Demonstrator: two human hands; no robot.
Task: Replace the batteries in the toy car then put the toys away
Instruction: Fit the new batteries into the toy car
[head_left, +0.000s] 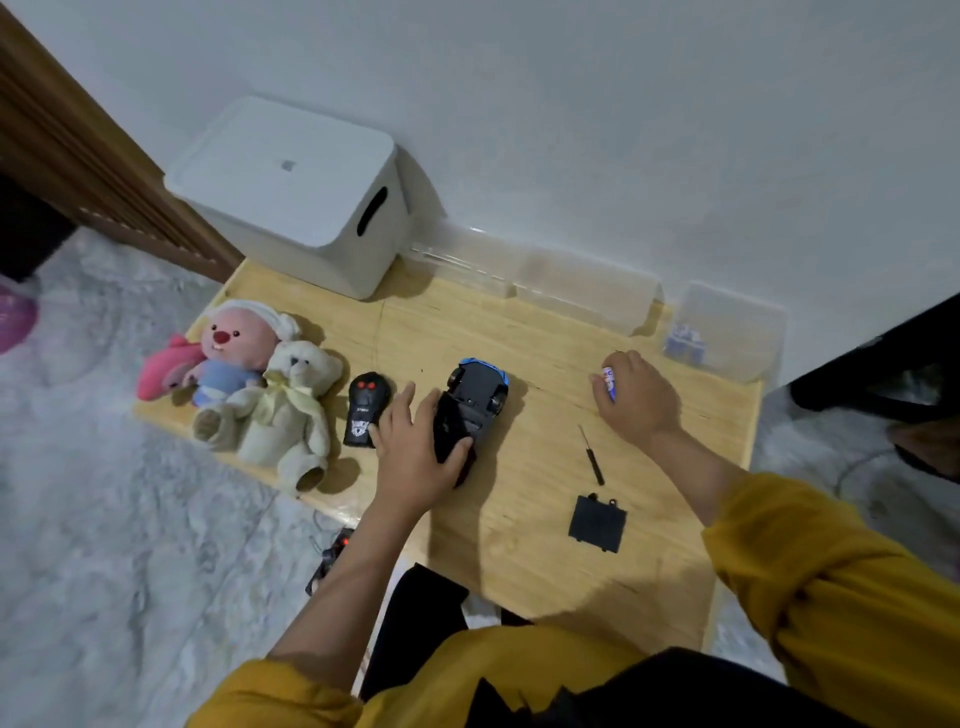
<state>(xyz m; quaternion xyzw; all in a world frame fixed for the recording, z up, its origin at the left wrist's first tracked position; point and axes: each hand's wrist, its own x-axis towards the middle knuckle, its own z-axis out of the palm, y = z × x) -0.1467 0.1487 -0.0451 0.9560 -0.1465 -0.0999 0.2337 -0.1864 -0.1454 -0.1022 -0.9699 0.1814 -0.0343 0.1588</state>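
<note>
Two hands busy: my left hand (415, 447) clamps the car (470, 410), which lies belly-up mid-table (519, 525) with the bay open; my right hand (636, 395) is closed around a battery (609, 382) over the table, short of the clear box (737, 338) that holds the blue cells (684, 344). Can't tell if this cell is a spent one or a fresh one, so mix-up is risk one: if it lands next to the others, old and new get confused. Risk two: polarity, since the bay is dark from this angle and I can't read any markings, so a reversed cell is easy. Risk three: the cell rolls if I set it down loose on the flat wood, and the right table edge is near. The cover (597, 524) lies on the near side, just beside the screwdriver (592, 457); my right sleeve hangs close to both and could sweep them off. No screw visible, may be too small to see, and losing it means the cover won't close. My left grip sits close to the remote (368, 410), so a twist of the car could shove it into the bear (291, 410). Plush toys (223, 358) and the white bin (291, 197) with its lid on are clear of the work.
</note>
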